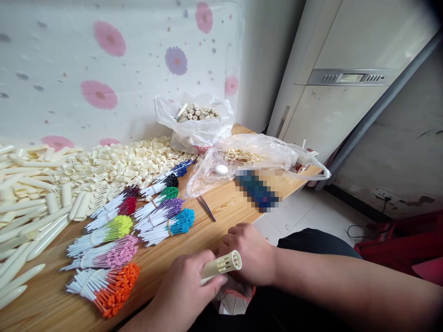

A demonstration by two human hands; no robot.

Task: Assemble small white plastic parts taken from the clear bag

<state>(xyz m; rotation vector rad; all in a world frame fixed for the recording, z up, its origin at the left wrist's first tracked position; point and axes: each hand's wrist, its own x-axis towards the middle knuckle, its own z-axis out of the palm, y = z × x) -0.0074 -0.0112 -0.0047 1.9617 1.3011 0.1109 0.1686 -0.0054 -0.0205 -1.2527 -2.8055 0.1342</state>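
Note:
My left hand (190, 286) is closed around a cream pen barrel (223, 265) whose slotted, open end points up to the right. Just beyond it, my right hand (247, 253) is curled with its knuckles up; its fingertips and anything in them are hidden. Below both hands, at my lap, is a partly covered whitish container with a red edge (235, 297). To the left on the wooden table (228, 198) lie banded bundles of pen refills, with orange (119, 290), pink (121, 251), yellow-green (119, 227), light blue (183, 221) and other coloured tips.
Cream pen barrels (38, 226) and a heap of short slotted parts (121, 161) cover the table's left and back. A plastic bag of pens (200, 138) stands behind a flat clear bag (277, 152). Tweezers (206, 208) and a blurred dark object (258, 190) lie near the edge.

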